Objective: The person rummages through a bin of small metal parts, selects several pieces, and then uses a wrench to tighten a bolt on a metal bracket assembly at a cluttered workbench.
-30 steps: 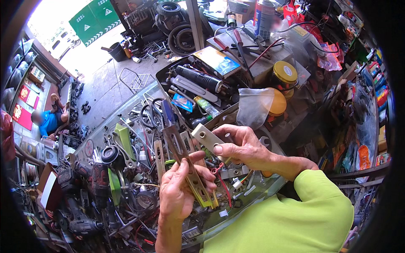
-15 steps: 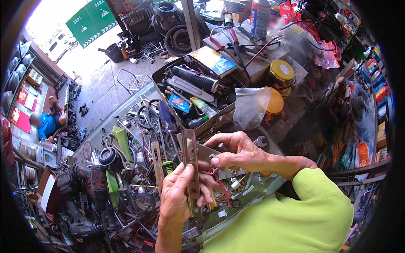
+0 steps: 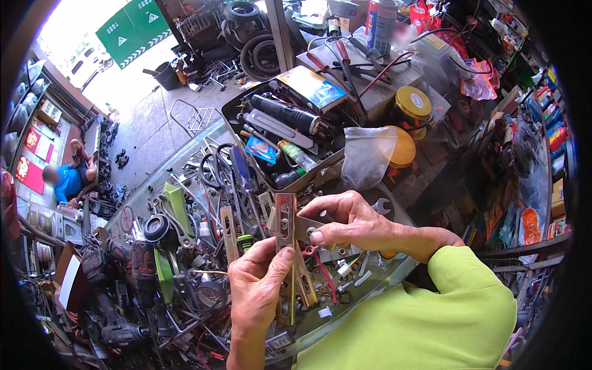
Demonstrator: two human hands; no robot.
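Observation:
My left hand (image 3: 258, 280) is closed around a slotted metal bar (image 3: 284, 216), which stands nearly upright with my thumb pressed on its face. Just to the right, my right hand (image 3: 356, 221) pinches a flat metal plate (image 3: 303, 227) between thumb and fingers. A small ring or nut sits by the thumb tip. The plate's left end passes behind the bar; whether the two are joined I cannot tell. Below them, a brassy slotted strip (image 3: 306, 285) slants downward. Another slotted strip (image 3: 229, 229) stands left of my left hand.
A glass-topped table (image 3: 148, 176) is strewn with loose tools and parts. Cordless drills (image 3: 126, 324) lie at left. Beyond my hands stands an open box (image 3: 290, 183) of tools, with yellow-lidded jars (image 3: 412, 105) right of it. A person in blue (image 3: 71, 183) sits far left.
My left hand has turned the metal bar so its slotted face shows, and its fingers have drawn back from behind. The brassy strip below is more exposed. My right hand is nearly still.

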